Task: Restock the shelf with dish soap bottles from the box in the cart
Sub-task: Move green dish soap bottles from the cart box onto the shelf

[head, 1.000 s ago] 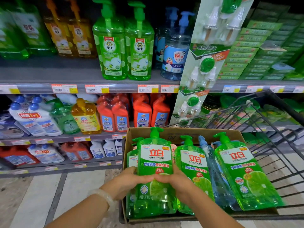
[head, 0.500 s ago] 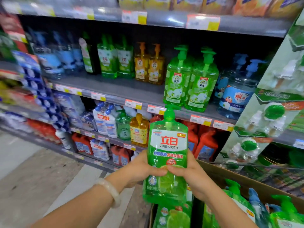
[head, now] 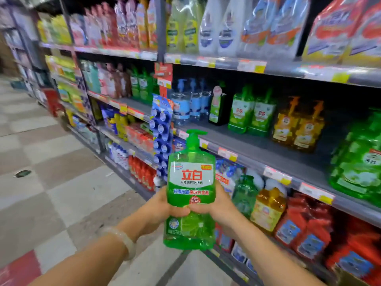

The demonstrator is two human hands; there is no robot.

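I hold a green dish soap bottle (head: 190,190) with a pump top upright in front of me, in the air before the shelves. My left hand (head: 162,207) grips its left side and my right hand (head: 216,207) grips its right side, thumbs meeting across the label. Behind it runs a grey shelf (head: 257,149) with a bare stretch of board between blue pump bottles (head: 185,104) and green and orange soap bottles (head: 253,114). The cart and its box are out of view.
Larger green pump bottles (head: 358,166) stand at the right of the same shelf. A blue hanging strip of packets (head: 161,137) dangles beside the bottle. Refill pouches (head: 226,23) fill the top shelf; red and yellow bottles (head: 288,219) sit lower. Tiled aisle floor (head: 51,182) lies left.
The bottle has come up out of the box in both hands. My view has swung left along the aisle, and the cart and box have dropped out of sight.
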